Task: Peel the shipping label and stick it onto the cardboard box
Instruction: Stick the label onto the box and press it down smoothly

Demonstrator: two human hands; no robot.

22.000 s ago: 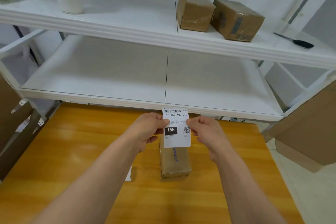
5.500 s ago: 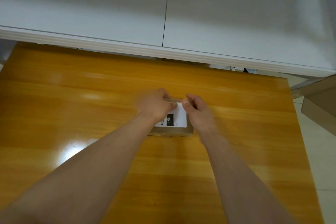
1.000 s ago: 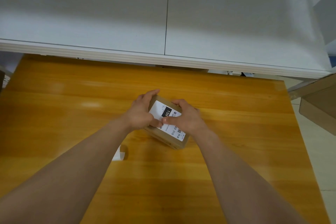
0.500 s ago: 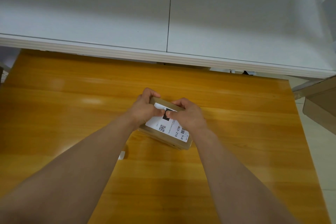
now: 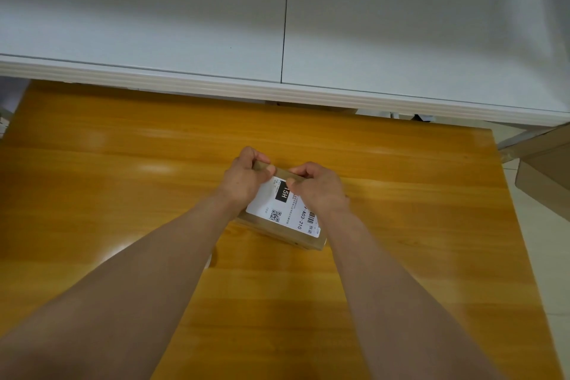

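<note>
Gripping the cardboard box, left hand and right hand press its shipping label.

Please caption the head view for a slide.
The left hand and right hand grip a cardboard box bearing a shipping label.

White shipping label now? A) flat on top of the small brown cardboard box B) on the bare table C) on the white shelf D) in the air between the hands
A: the white shipping label lies flat on the small brown cardboard box, whose far end the left hand and right hand grip.
</note>
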